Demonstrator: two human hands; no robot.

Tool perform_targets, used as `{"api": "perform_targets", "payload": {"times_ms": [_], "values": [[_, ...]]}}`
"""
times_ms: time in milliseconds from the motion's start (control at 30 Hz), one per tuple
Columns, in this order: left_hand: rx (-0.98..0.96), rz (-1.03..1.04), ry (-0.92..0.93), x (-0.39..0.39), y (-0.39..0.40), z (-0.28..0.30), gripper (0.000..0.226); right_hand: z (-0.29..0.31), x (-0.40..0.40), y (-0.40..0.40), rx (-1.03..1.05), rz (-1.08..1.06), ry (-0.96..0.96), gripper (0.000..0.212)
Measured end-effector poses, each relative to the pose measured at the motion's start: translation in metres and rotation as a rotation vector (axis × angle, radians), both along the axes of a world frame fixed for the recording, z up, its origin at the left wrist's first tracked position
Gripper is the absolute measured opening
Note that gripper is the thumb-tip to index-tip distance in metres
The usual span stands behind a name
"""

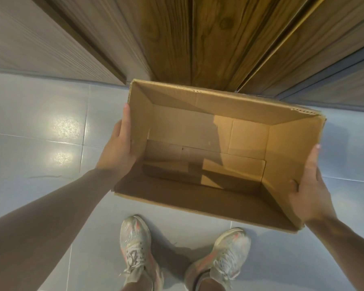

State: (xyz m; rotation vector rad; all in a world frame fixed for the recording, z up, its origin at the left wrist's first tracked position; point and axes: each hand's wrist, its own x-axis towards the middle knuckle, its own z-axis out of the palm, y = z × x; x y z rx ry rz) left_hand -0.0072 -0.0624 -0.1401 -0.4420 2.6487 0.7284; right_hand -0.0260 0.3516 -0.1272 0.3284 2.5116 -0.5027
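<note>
Tiled floor [40, 122]: we are standing on it.
Wooden door [198, 38]: it is standing just beyond the box.
Cardboard box [219, 106]: we are holding it open-topped between our 2 hands.
Left hand [118, 148]: gripping the left wall, thumb inside.
Right hand [309, 190]: gripping the right wall, thumb inside.

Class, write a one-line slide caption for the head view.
Left hand and right hand hold an empty cardboard box over tiled floor.
</note>
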Motion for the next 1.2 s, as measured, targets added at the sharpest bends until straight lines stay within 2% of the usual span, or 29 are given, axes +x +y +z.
{"api": "perform_targets", "payload": {"times_ms": [267,467,667,933,1100,1200], "values": [[0.087,0.098,-0.031,-0.002,-0.003,0.017,0.097,0.018,0.000,-0.008,-0.012,-0.042,-0.047,0.102],[0.073,0.122,-0.066,0.007,-0.020,0.090,0.097,0.088,0.008,-0.018,-0.037,-0.048,-0.048,0.103],[0.059,0.153,0.009,0.007,-0.050,0.226,0.099,0.214,0.005,-0.048,-0.046,-0.002,0.010,0.104],[0.077,0.198,0.106,0.022,-0.098,0.463,0.105,0.452,-0.016,-0.081,-0.108,0.110,0.058,0.114],[0.046,0.256,0.218,0.040,-0.118,0.583,0.113,0.576,-0.019,-0.096,-0.167,0.171,0.186,0.112],[0.015,0.263,0.260,0.057,-0.124,0.644,0.111,0.641,-0.016,-0.100,-0.167,0.236,0.258,0.109]]}}
